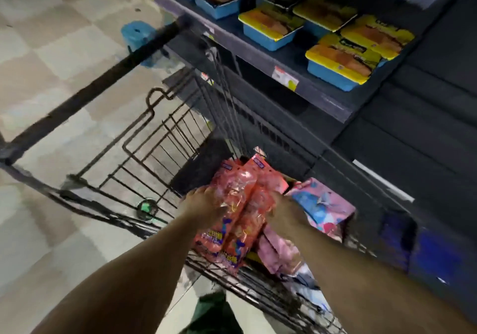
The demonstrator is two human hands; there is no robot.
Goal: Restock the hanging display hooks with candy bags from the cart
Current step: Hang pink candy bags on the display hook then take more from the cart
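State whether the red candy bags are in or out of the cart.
Partly out: both hands, left and right, grip the red candy bags above the cart basket, lower ends at its rim.

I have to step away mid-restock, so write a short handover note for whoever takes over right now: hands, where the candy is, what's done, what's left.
Left hand: grip on the left side of the red candy bags.
Right hand: grip on their right side.
The red bags are held together, upright over the cart, next to the shelf.
Pink and blue bags lie in the cart beside them.
Done: a bundle of red bags is in hand. No display hooks are in view, so how many are filled cannot be told.
Left: lift the bundle out, hang the bags on the hooks, then return for the rest.
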